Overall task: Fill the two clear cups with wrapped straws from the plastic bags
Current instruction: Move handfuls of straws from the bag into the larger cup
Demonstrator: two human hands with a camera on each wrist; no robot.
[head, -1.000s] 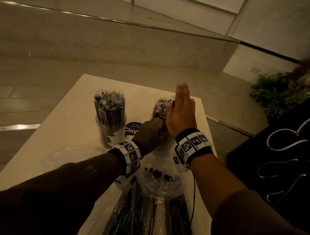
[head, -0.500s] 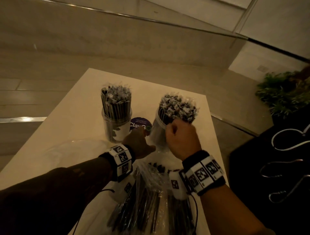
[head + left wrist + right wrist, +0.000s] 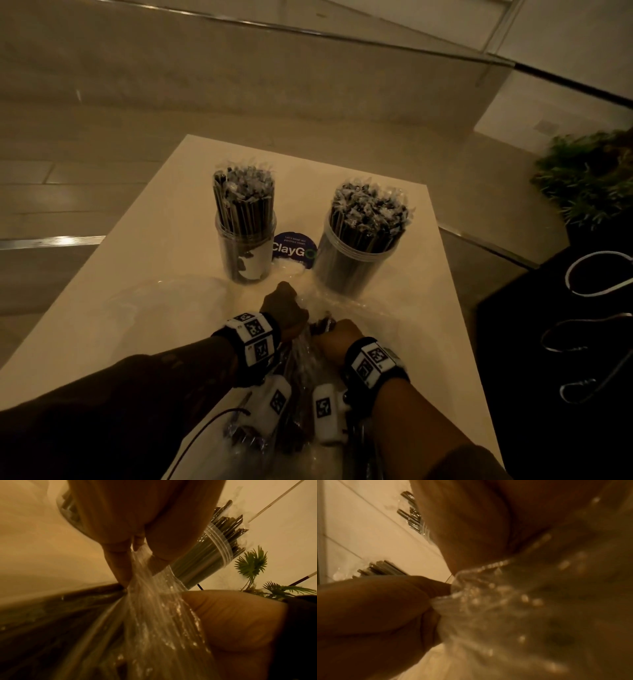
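Two clear cups packed with dark wrapped straws stand on the pale table: the left cup (image 3: 245,245) and the right cup (image 3: 356,253). Nearer to me lies a clear plastic bag (image 3: 301,363) of dark straws. My left hand (image 3: 284,313) and my right hand (image 3: 337,339) meet at the bag's gathered mouth. In the left wrist view my left fingers (image 3: 118,566) pinch the bunched film (image 3: 154,608), with the right cup (image 3: 205,561) behind. The right wrist view shows my right hand (image 3: 496,555) gripping the same crumpled plastic bag (image 3: 496,601), blurred.
A round dark "ClayGo" sticker (image 3: 294,250) lies between the cups. An empty clear bag (image 3: 164,301) is spread on the table (image 3: 428,308) at the left. A green plant (image 3: 589,178) and a dark panel stand right of the table; its edges drop to the floor.
Both hands left the right cup and drew back toward me. They now hold the mouth of the straw bag. The right hand, flat a second ago, is curled.
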